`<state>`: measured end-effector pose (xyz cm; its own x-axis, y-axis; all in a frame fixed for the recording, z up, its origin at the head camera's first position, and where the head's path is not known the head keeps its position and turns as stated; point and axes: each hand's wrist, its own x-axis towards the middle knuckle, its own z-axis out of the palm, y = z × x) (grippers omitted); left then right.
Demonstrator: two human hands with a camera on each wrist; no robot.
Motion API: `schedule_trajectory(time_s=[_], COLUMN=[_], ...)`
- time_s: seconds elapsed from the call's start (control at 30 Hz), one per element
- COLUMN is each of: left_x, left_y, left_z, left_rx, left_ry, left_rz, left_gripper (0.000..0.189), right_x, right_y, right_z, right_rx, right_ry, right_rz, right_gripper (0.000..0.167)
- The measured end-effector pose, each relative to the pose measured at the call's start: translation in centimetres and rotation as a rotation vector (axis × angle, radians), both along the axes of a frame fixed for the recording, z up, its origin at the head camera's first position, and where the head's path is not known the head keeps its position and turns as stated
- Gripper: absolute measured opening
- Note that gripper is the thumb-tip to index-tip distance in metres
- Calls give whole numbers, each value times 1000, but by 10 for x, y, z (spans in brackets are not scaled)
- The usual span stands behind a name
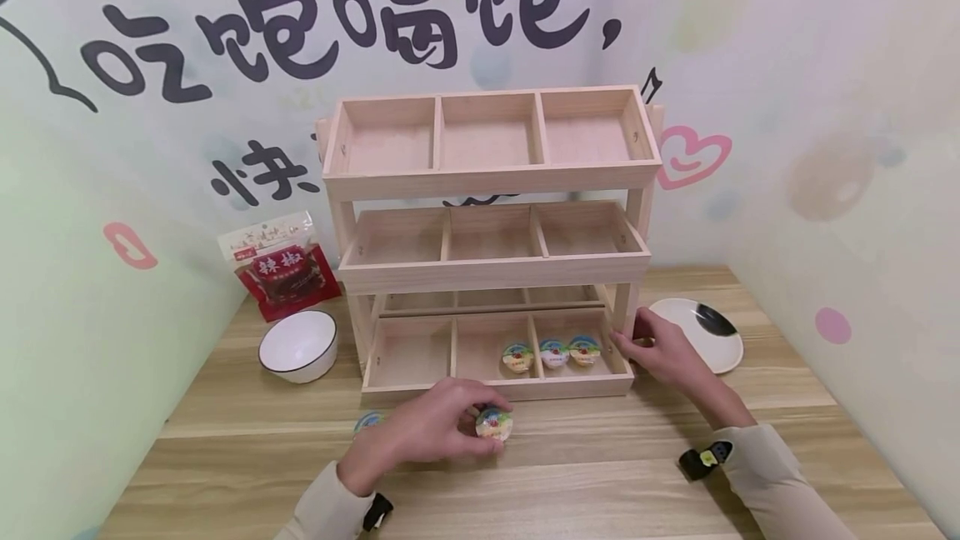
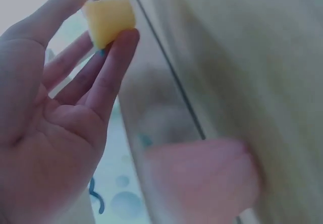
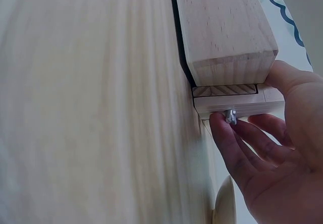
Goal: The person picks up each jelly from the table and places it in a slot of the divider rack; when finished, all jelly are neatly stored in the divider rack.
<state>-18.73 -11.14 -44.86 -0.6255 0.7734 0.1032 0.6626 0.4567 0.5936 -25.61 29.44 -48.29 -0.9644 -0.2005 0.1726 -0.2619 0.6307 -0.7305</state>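
Observation:
Just in front of a three-tier wooden rack (image 1: 491, 277), my left hand (image 1: 431, 425) pinches a small jelly cup (image 1: 494, 423) with a printed lid between thumb and fingers. The left wrist view shows the yellow body of this cup (image 2: 111, 19). Another jelly cup (image 1: 367, 421) lies on the table, partly hidden behind the left hand; a blurred pinkish cup (image 2: 202, 181) fills the lower left wrist view. My right hand (image 1: 671, 348) grips the right end of the rack's bottom tray, fingers beside a metal bolt (image 3: 230, 116). That tray holds a cup (image 1: 517, 358) in its middle compartment and two cups (image 1: 568, 352) in the right one.
A white bowl (image 1: 298, 346) with a dark rim stands left of the rack, before a red-and-white food bag (image 1: 285, 269) leaning on the wall. At right, behind my right hand, lies a white plate (image 1: 716, 348) with a black patch. Walls enclose the wooden table (image 1: 585, 473).

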Motion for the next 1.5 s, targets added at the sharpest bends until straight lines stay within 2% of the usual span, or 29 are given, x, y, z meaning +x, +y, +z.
schedule_trajectory(time_s=[0.1,0.23,0.37,0.47,0.67,0.83,1.07,1.17,1.37,1.5], left_x=[-4,-16,-31,-41,-54,-60,-65,-66,-69,-70], left_y=[0,0,2,4,8,6,7,8,10,11], left_z=[10,22,28,27,24,21,21,21,19,19], left_rx=[37,97,80,66,44,10,-39,-60,-76,-91], left_ry=[27,2,18,28,27,24,95,80,-3,1], left_rz=[38,83,139,168,173,177,142,133,152,173], left_gripper=[39,41,44,43,40,35,28,30,27,20], right_x=[0,0,0,0,1,1,1,1,1,1], right_y=[0,1,2,1,0,-1,0,0,0,0], right_z=[0,0,-1,-2,-2,-2,-2,-2,-2,-2], right_rx=[-2,1,3,4,-3,-6,-4,-13,-18,-21], right_ry=[3,6,4,4,3,7,16,13,4,1], right_rz=[-4,-8,-3,0,0,4,-1,-2,-5,-4], right_gripper=[46,45,47,47,45,43,40,40,41,43])
